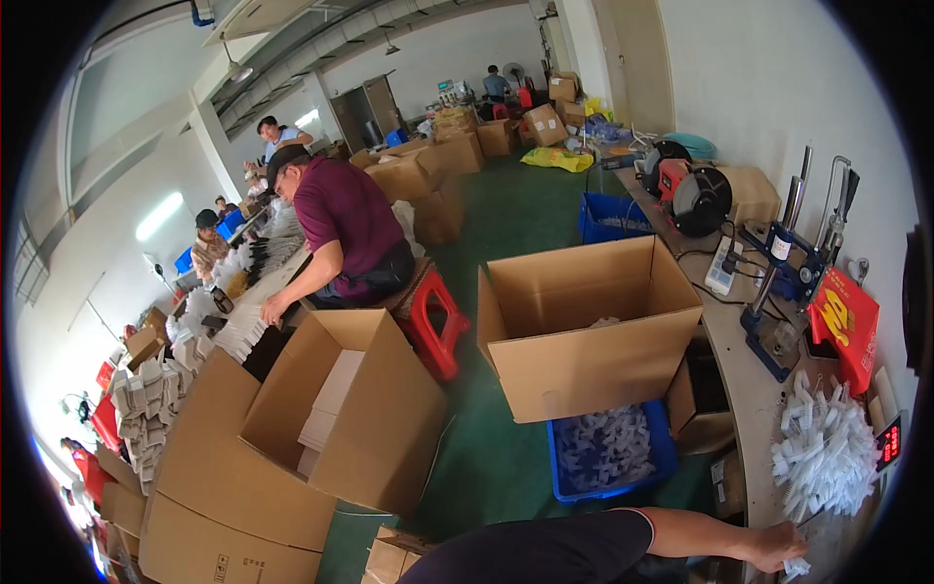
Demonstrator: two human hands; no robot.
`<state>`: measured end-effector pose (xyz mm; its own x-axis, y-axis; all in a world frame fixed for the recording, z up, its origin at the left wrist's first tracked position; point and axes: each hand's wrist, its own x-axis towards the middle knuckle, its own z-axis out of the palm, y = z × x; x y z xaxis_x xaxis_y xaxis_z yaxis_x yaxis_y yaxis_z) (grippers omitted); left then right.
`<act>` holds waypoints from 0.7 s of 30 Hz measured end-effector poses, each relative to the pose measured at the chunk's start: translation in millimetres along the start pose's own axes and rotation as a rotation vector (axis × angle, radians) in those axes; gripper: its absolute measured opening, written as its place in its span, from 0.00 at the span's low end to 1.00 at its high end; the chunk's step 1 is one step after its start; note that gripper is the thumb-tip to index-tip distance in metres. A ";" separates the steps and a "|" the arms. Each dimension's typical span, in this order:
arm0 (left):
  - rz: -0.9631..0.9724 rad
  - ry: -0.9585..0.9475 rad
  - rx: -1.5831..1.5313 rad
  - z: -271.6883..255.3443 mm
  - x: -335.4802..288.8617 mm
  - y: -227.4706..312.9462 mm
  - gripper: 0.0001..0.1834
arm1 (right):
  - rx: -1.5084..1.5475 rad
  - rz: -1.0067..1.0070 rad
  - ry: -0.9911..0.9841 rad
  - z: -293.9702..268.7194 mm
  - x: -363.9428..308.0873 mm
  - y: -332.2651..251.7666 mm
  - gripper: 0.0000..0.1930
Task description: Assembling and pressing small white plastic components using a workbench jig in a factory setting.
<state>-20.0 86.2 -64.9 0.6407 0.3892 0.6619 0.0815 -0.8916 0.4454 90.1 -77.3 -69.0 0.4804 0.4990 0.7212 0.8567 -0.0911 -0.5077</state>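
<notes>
My left hand (776,547) is at the lower right, at the end of a dark-sleeved arm that reaches across the bottom edge. Its fingers are closed on a small white plastic piece (797,567), which is only partly visible. Just beyond it, a heap of white plastic strips (825,448) with comb-like edges lies on the workbench (715,310). My right hand does not show.
A large open carton (593,365) stands above a blue bin (613,496) of white pieces. Another open carton (384,428) is left, near a seated person (355,219) on a red stool (438,326). A press stand (778,282) and grinder (696,195) occupy the bench.
</notes>
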 end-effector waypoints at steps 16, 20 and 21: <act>0.043 -0.004 0.084 -2.7 0.3 7.8 0.18 | -0.028 -0.042 0.008 -4.9 1.9 -1.4 0.18; 0.034 -0.046 0.182 -3.6 -3.8 -2.1 0.21 | -0.007 -0.063 0.003 2.5 4.5 -10.7 0.18; 0.040 -0.047 0.180 -3.8 -3.1 -0.1 0.21 | -0.012 -0.064 0.007 1.2 5.2 -9.7 0.18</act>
<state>-24.9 86.0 -64.7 0.6804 0.3455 0.6463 0.1878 -0.9346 0.3020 84.0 -72.9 -60.8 0.4256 0.4984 0.7553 0.8879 -0.0691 -0.4547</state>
